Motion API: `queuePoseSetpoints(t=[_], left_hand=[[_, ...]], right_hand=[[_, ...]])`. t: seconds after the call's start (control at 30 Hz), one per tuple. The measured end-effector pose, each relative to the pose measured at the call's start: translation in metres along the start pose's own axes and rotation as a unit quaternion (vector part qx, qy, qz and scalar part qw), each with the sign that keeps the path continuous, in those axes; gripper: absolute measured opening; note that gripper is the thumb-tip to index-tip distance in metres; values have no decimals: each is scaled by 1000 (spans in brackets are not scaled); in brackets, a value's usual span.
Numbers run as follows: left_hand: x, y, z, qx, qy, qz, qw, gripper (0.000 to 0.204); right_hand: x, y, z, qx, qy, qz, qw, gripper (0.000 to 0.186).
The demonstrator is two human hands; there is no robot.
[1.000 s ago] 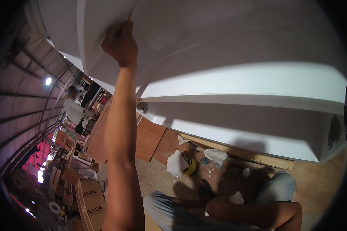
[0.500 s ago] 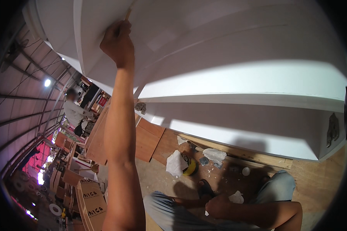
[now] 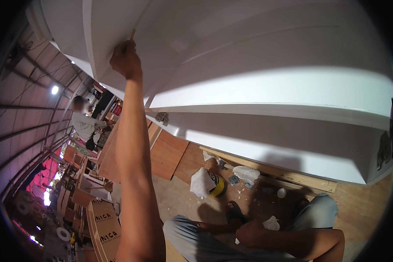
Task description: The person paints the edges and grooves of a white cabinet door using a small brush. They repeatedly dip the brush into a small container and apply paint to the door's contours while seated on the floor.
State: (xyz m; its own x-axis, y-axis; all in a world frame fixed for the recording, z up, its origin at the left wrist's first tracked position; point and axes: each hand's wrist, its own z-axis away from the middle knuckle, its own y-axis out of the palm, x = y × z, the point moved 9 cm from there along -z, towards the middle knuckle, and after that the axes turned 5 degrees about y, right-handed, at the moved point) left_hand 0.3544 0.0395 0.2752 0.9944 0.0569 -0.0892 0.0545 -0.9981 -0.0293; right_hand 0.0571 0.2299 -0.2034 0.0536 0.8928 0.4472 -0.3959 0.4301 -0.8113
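My left hand [image 3: 125,59] is raised overhead against a large white panelled door [image 3: 257,52]. It grips a thin tan stick-like tool [image 3: 132,34], whose tip lies in the groove beside the door's raised moulding; the working end is hidden. My right hand [image 3: 249,232] rests low on my bent leg with its fingers curled. A small white crumpled piece [image 3: 271,223] sits right beside it, and I cannot tell whether the hand touches it. My legs in grey trousers [image 3: 192,231] are folded below me.
On the dusty floor lie a yellow-and-black tin [image 3: 217,185] with a white rag [image 3: 201,182], a plastic bag [image 3: 246,174] and a small white lid [image 3: 281,192]. Brown boards [image 3: 166,155] lean under the door. Another person [image 3: 86,124] stands far left among cartons [image 3: 105,229].
My left hand has slid a little down and to the left along the door's groove, still holding the stick. My right hand stays on my leg.
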Motion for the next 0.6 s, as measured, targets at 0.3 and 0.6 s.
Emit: queuePoseSetpoints(t=[0.3,0.6], left_hand=[[57,-7,-3,-10,-63,-70,995,21],[-31,-7,7,-48,45,-32,997,20]], right_hand=[[-2,5,-3,4,6,-7,1000,17],[0,4,-3,-13,-1,5,1000,17]])
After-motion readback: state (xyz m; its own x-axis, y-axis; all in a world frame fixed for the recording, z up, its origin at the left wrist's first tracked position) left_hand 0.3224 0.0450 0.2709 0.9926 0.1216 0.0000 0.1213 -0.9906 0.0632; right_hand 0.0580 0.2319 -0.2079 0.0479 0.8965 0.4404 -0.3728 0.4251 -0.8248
